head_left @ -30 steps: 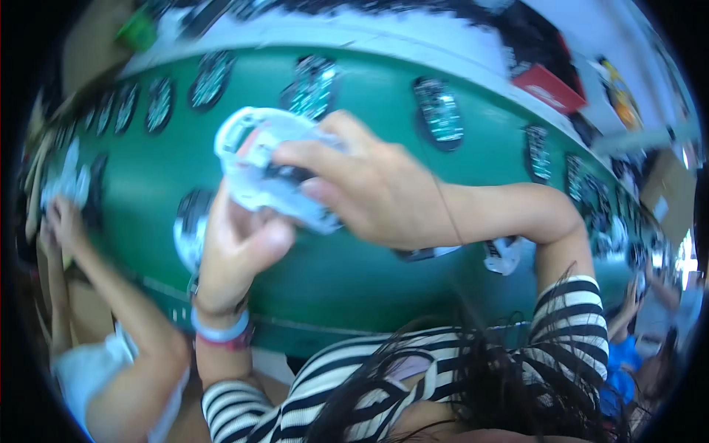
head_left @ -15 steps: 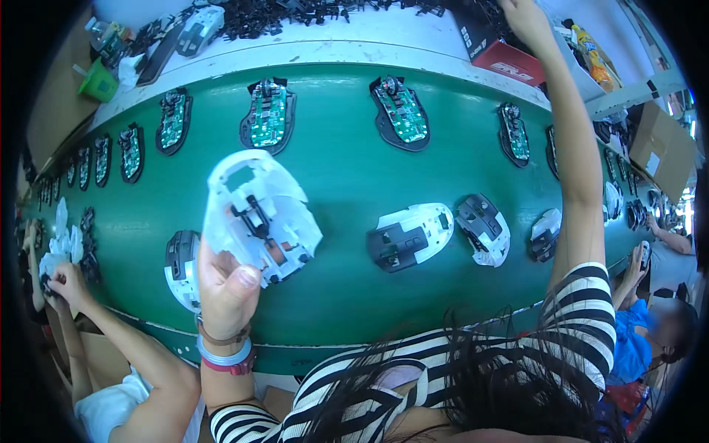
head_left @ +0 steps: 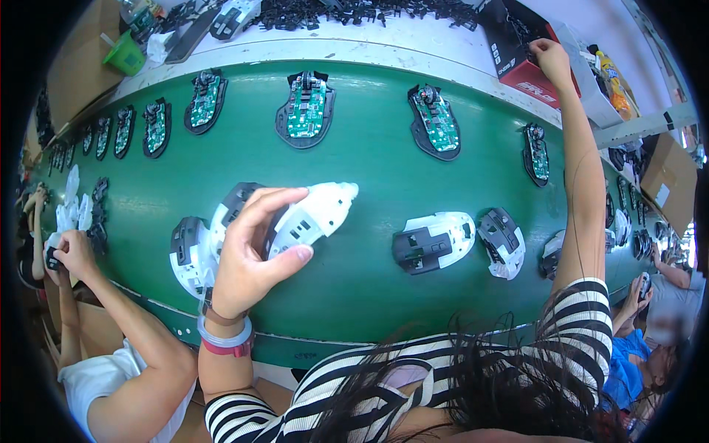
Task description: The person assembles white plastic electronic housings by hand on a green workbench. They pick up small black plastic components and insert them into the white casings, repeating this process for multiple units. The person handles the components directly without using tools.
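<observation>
My left hand [head_left: 251, 258] is closed on a white-and-black computer mouse shell [head_left: 314, 214], thumb on one side and fingers on the other, tilted above the green belt. Two similar shells lie by that hand: one [head_left: 186, 258] left of the wrist, the other [head_left: 235, 201] partly hidden behind the fingers. My right arm reaches far to the right, where my right hand [head_left: 552, 60] is at the opening of a black-and-red box [head_left: 509, 70]. Its fingertips are pinched together; whatever they hold is too small to name.
Mouse bases with green circuit boards [head_left: 306, 111] line the far side of the green belt [head_left: 354, 295]. More shells [head_left: 434, 242] lie to the right. Small black parts [head_left: 354, 13] heap on the white ledge [head_left: 332, 48]. Co-workers' hands [head_left: 74, 255] work at left and right.
My left hand has turned the shell over from its inner side to its outer side. My right hand has come down to the box's near edge. The whole view has shifted.
</observation>
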